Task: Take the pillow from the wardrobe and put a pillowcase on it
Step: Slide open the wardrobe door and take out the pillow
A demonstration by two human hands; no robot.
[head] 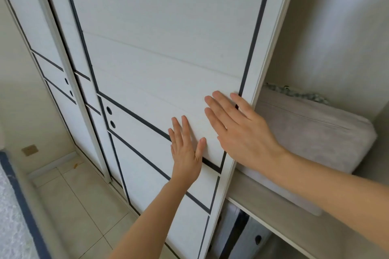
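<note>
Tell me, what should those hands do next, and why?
Probably slide the wardrobe door further left. Both the left hand and right hand lie flat on it, and its edge partly covers the grey pillow on the shelf.

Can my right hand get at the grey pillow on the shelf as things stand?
Probably yes: the sliding door is past the pillow, and the right hand lies flat on the door's edge just beside it.

Open gap right of sliding door point(160, 48)
</note>
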